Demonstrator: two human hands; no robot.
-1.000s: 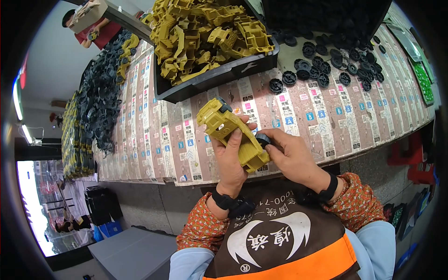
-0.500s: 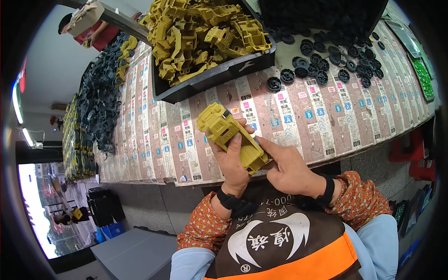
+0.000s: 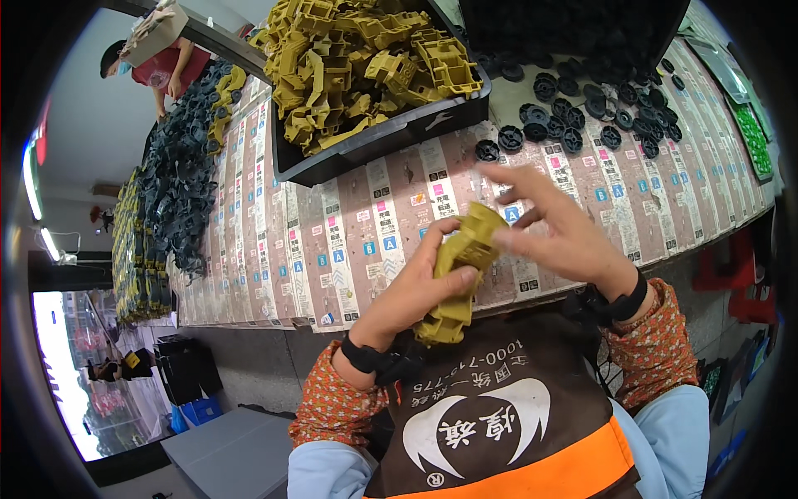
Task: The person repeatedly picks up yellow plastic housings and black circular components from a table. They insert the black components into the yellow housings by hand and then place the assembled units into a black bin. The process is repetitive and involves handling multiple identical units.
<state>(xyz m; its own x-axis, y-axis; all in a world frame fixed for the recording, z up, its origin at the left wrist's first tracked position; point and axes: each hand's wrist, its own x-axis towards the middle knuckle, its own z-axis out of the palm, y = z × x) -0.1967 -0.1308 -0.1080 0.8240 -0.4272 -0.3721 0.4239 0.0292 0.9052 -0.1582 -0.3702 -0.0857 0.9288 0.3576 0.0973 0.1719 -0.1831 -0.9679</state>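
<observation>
Head view: striped counter (image 3: pixel 258 249) carries black bin (image 3: pixel 386 129); loose black wheels (image 3: pixel 572 140) right of bin, co-worker (image 3: pixel 170 71) off to its left. Left grip (image 3: pixel 407 291) clamped on yellow truck body (image 3: pixel 464 251), near side of bin. Right grip (image 3: pixel 569 229) spread apart beside the body (contact: can't tell).

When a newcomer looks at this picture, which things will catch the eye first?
Probably the mustard-yellow plastic parts heaped in the black bin, at the top centre. Next come the dark wheels scattered on the table to the bin's right. Below the bin, the left hand holds a yellow toy vehicle body, with the open right hand close by.
</observation>
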